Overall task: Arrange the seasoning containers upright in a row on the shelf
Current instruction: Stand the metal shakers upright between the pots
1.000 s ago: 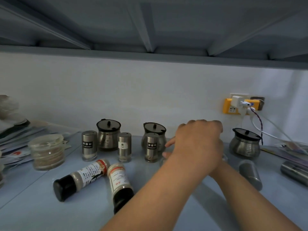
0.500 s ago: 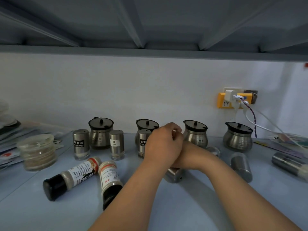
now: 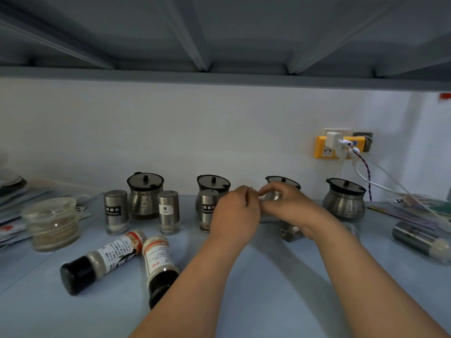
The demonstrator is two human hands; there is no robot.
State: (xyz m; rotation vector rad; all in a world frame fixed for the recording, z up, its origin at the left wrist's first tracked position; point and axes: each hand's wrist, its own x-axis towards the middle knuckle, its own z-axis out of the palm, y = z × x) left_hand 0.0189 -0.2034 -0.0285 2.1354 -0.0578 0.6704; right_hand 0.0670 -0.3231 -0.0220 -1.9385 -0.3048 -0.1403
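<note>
Both hands meet above the shelf (image 3: 268,301), knuckles toward the camera, with curled fingers: the left hand (image 3: 234,211) has thumb and forefinger tips together, and the right hand (image 3: 288,206) shows the same, the two pinches almost touching each other. A lying steel shaker (image 3: 291,232) shows its holed end just under the right wrist, and a grey strip appears between the palms; whether the fingers really grip it I cannot tell. Directly behind the right fingers stands a lidded steel pot (image 3: 283,181), mostly hidden. Just left of the left fingers stands a pepper shaker (image 3: 207,211) upright, with a second pot (image 3: 213,184) behind it. Further left of the fingers are the salt shaker (image 3: 168,212), a third pot (image 3: 145,193) and another labelled shaker (image 3: 116,212), all upright. Nearer to the camera than the fingers, on the left, two black-capped bottles (image 3: 102,261) lie on their sides. Right of the right fingers stands a fourth pot (image 3: 344,198), and well beyond it a long steel cylinder (image 3: 419,240) lies flat
</note>
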